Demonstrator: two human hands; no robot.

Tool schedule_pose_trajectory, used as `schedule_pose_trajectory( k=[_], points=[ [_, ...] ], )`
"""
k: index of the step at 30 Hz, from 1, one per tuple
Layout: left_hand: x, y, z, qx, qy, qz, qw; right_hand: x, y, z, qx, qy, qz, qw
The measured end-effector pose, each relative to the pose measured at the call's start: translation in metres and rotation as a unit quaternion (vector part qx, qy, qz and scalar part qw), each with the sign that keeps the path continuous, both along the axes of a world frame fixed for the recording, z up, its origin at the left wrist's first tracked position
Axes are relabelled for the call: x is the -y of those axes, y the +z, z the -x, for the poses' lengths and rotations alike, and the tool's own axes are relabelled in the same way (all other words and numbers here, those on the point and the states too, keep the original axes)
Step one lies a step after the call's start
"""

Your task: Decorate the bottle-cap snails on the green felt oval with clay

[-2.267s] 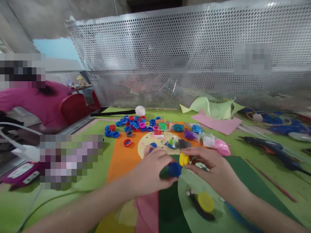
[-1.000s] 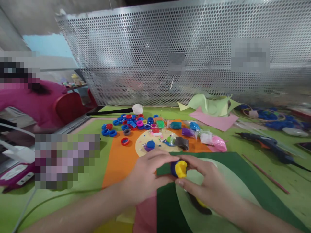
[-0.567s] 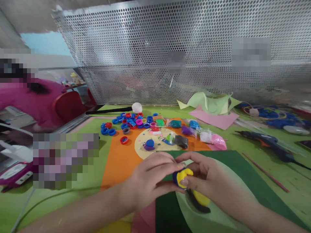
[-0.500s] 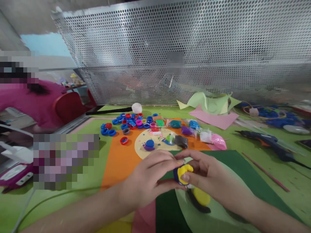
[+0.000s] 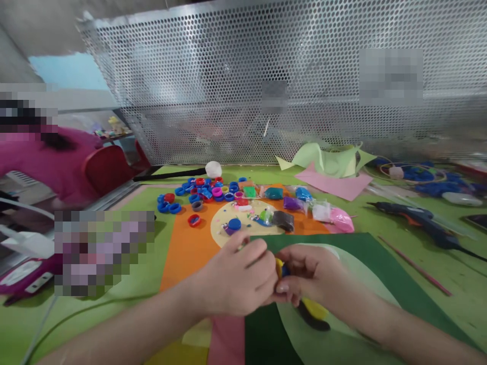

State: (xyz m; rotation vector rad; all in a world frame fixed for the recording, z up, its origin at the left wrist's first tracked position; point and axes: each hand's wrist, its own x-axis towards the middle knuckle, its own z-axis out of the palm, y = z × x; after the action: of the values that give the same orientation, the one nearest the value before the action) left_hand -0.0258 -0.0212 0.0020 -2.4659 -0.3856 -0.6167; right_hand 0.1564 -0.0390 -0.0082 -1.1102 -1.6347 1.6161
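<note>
Between my two hands is a small blue bottle cap with yellow clay [image 5: 280,267], mostly covered by fingers. My left hand [image 5: 243,276] curls its fingers against the cap's left side, its knuckles facing up. My right hand [image 5: 317,274] pinches the cap from the right with thumb and fingers. Under the right hand, a yellow clay piece [image 5: 315,308] and a dark curved clay strip [image 5: 312,319] lie on a light green paper circle [image 5: 365,289]. That circle rests on a dark green sheet [image 5: 266,334].
Beyond my hands, a cream circle [image 5: 218,218] carries cap-and-clay snails. Several bottle caps [image 5: 205,192] and bagged clay [image 5: 342,220] lie behind. On the right are a glue gun [image 5: 418,218] and a thin pink stick [image 5: 414,266]. A person in pink [image 5: 68,162] sits at left.
The cap has turned, so its yellow clay face is now mostly hidden. My left hand's fingers have gone from stretched over it to curled, with the knuckles raised.
</note>
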Motion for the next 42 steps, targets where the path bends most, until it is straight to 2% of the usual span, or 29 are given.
schedule_pose_trajectory(
  k=[3, 5, 8, 11, 13, 17, 20, 24, 26, 32, 35, 42],
  points=[
    [-0.001, 0.003, 0.003, -0.021, -0.009, -0.013, 1.000, -0.001, -0.002, 0.000, -0.009, 0.009, 0.011, 1.000],
    [-0.002, 0.007, 0.006, 0.035, 0.018, 0.022, 0.999, -0.003, 0.000, -0.002, -0.020, 0.017, 0.007, 1.000],
    [-0.002, 0.012, 0.010, 0.118, 0.039, 0.145, 0.982, -0.003, 0.004, -0.004, -0.058, 0.044, 0.037, 0.997],
    [0.001, 0.013, 0.009, 0.073, -0.018, 0.266, 0.961, -0.002, 0.008, -0.005, -0.107, 0.078, 0.079, 0.988],
    [0.004, 0.010, 0.008, 0.068, -0.054, 0.323, 0.942, -0.002, 0.009, -0.006, -0.114, 0.088, 0.084, 0.986],
    [0.007, 0.005, 0.006, 0.151, -0.073, 0.400, 0.901, -0.005, 0.007, -0.008, -0.123, 0.098, 0.097, 0.983],
    [0.009, 0.005, 0.004, 0.182, -0.092, 0.377, 0.904, -0.006, 0.006, -0.009, -0.145, 0.096, 0.099, 0.980],
    [0.015, 0.006, 0.000, 0.171, -0.061, 0.248, 0.952, -0.006, 0.005, -0.008, -0.185, 0.074, 0.096, 0.975],
    [0.016, 0.006, -0.001, 0.145, -0.035, 0.210, 0.966, -0.007, 0.005, -0.008, -0.174, 0.061, 0.093, 0.979],
    [0.009, 0.004, 0.010, 0.086, 0.017, 0.177, 0.980, -0.012, 0.001, -0.013, -0.220, 0.044, 0.088, 0.971],
    [0.010, 0.006, 0.013, 0.061, 0.012, 0.138, 0.988, -0.013, 0.000, -0.016, -0.233, 0.046, 0.101, 0.966],
    [0.017, 0.003, 0.004, 0.031, 0.016, 0.140, 0.990, -0.010, 0.005, -0.015, -0.151, 0.041, 0.082, 0.984]
  ],
)
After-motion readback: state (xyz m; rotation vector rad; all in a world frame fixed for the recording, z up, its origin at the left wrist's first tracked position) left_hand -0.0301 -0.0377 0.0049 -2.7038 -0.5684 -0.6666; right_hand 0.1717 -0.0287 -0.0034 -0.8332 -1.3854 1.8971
